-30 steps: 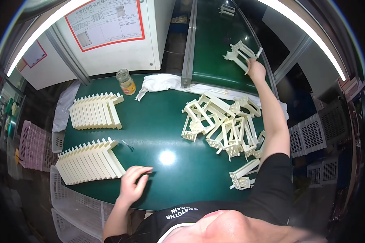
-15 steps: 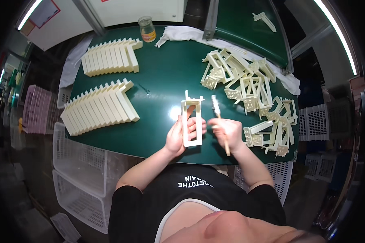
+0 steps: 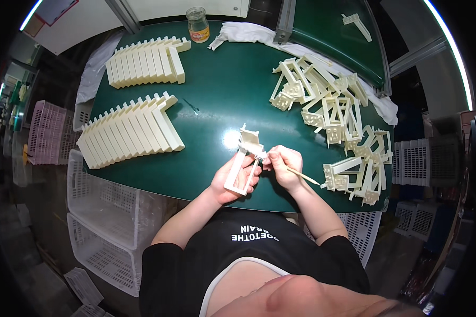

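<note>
My left hand (image 3: 229,179) is closed around a cream plastic frame (image 3: 236,168), holding it tilted above the near part of the green table. The frame is a long open rectangle with a boxy, pronged end pointing away from me. In my right hand (image 3: 285,165) is a thin wooden-handled brush (image 3: 304,175), pinched between the fingers. Its whitish tip meets the right side of the frame, just below the boxy end. My fingers partly cover that tip.
Two neat rows of cream frames, a far row (image 3: 145,63) and a nearer row (image 3: 129,132), stand at left. A tangled pile of similar frames (image 3: 337,116) lies at right. At the back are a glass jar (image 3: 198,25) and a white cloth (image 3: 243,33). Plastic crates (image 3: 103,195) stand below.
The brush has swung left from beside the frame, and its tip now touches it. My left hand has tilted and turned the frame. The whole view has shifted slightly.
</note>
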